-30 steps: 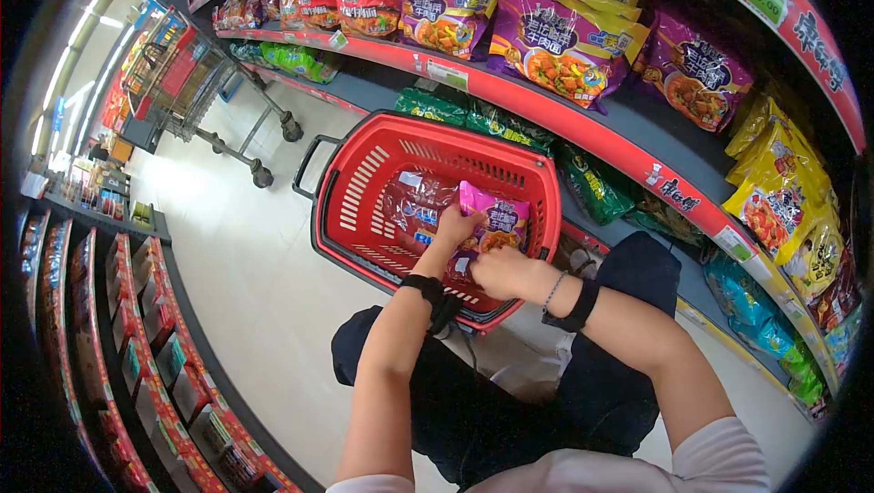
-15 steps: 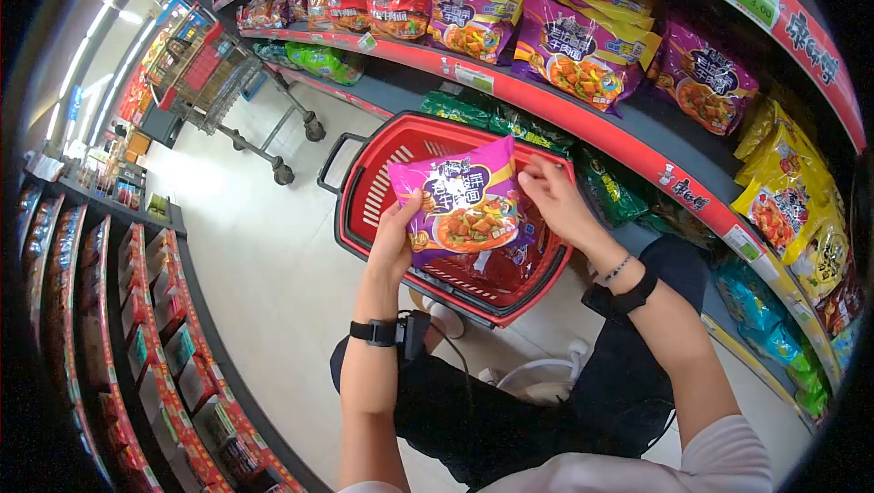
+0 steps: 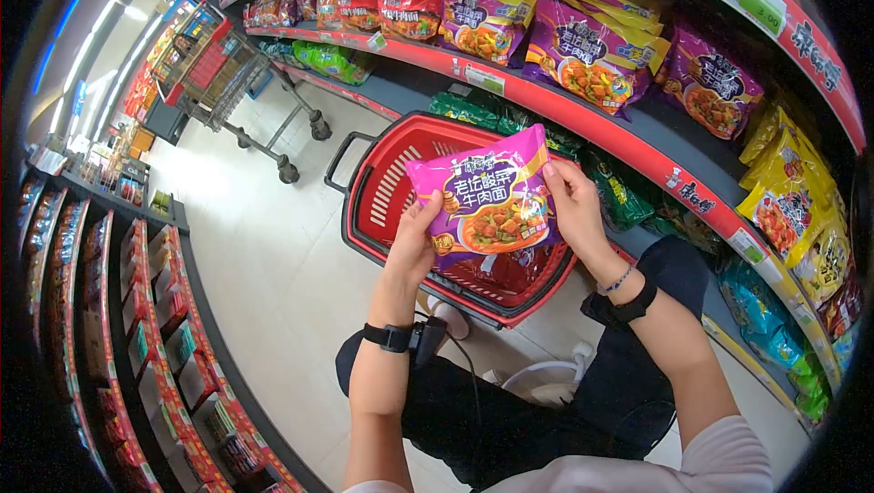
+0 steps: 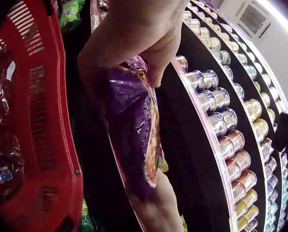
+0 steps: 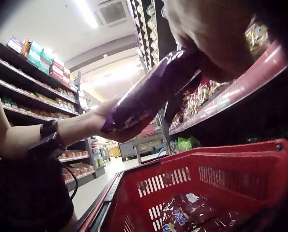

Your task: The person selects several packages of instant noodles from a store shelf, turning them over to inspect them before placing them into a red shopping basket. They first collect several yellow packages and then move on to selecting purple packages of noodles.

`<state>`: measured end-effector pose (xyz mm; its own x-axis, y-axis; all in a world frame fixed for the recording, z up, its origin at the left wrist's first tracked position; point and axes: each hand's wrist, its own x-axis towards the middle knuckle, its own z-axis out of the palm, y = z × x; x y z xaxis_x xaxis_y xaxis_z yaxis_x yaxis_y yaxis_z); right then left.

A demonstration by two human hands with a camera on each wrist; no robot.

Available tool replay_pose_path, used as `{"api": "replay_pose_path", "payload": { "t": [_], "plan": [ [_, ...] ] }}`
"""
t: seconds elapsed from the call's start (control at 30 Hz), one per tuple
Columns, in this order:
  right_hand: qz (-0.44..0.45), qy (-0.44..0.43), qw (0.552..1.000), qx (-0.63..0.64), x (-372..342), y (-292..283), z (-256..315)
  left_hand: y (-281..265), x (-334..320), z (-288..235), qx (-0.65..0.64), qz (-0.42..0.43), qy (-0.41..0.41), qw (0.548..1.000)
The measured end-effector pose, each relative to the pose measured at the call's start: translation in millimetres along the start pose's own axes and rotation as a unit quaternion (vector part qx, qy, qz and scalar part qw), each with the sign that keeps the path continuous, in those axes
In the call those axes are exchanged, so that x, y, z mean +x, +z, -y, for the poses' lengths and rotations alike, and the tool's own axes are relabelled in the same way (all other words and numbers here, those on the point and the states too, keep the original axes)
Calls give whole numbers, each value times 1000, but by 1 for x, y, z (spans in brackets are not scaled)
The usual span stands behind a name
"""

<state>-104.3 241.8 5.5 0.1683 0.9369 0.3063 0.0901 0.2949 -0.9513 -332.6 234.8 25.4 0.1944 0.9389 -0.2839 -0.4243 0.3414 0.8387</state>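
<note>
A purple noodle packet (image 3: 492, 197) is held up above the red basket (image 3: 387, 152), its printed front facing the head camera. The left hand (image 3: 414, 243) grips its left edge, thumb on the front. At the opposite edge the right hand (image 3: 578, 211) pinches the upper corner. Seen edge-on, the packet (image 4: 129, 125) hangs between both hands in the left wrist view. Dark red packets (image 5: 192, 212) lie inside the basket in the right wrist view.
Shelves with a red edge (image 3: 583, 97) curve along the right, carrying purple, red, yellow and green packets. A shopping cart (image 3: 214, 70) stands at the upper left. Another shelf row (image 3: 137, 338) runs down the left. A white stool-like object (image 3: 546, 384) is between the legs.
The purple packet has come up out of the basket, first in the left hand. Since half a second ago the right hand has taken hold of its right edge, and the packet has tilted slightly.
</note>
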Motion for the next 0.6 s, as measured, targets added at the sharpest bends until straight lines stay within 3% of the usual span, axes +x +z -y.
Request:
{"api": "replay_pose_path", "payload": {
  "t": [0.13, 0.27, 0.33, 0.53, 0.6],
  "plan": [
    [-20, -51, 997, -51, 2, -4, 12, 10, 1, 4, -34, 18, -27, 999],
    [-2, -56, 998, -12, 1, -11, 26, 14, 9, 18, -82, 4, -55, 995],
    [-11, 41, 996, 83, 1, -15, 25, 16, 11, 22, -89, -10, -88, 992],
    [-41, 28, 990, 132, 12, -24, 24, 31, 5, 20, -81, -28, -28, 996],
    [-35, 37, 993, 104, 8, -24, 28, 33, 4, 20, -68, -48, 56, 995]
  ]
}}
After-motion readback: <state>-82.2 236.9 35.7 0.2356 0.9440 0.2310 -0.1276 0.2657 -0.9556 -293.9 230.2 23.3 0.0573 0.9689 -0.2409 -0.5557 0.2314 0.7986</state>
